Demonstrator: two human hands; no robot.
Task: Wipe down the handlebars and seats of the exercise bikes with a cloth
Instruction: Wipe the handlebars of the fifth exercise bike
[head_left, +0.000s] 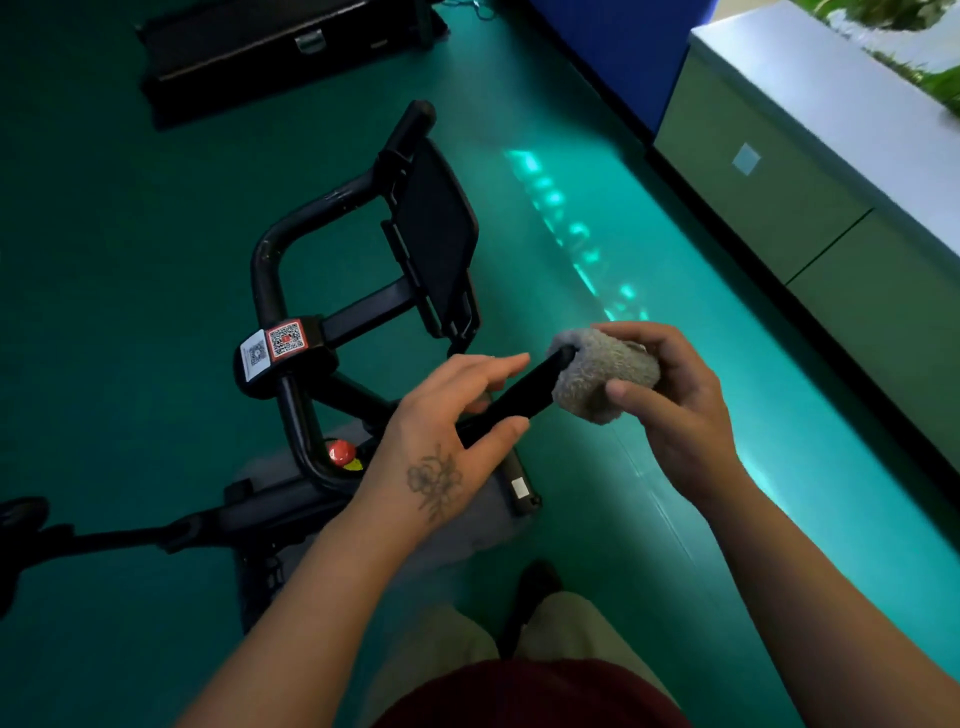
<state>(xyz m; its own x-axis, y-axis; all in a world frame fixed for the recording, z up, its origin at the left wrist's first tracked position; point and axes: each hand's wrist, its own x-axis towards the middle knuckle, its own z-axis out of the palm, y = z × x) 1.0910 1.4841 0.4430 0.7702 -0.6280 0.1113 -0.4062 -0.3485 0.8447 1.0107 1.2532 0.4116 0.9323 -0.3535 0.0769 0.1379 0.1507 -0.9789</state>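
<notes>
A black exercise bike's handlebar (291, 244) loops across the middle of the view, with a dark tablet holder (441, 234) mounted on it. The near right grip (519, 395) of the bar points toward me. A grey fluffy cloth (597, 374) is wrapped over that grip's end. My right hand (675, 405) grips the cloth around the grip. My left hand (452, 431) hovers over the grip's lower part, fingers straight and spread, thumb under the bar. The seat is not visible.
QR code stickers (278, 343) and a red knob (340, 451) sit on the bike's stem. Another bike's black part (21, 519) reaches in at the left edge. A green and white counter (810, 171) runs along the right. A black low platform (280, 47) lies beyond on the green floor.
</notes>
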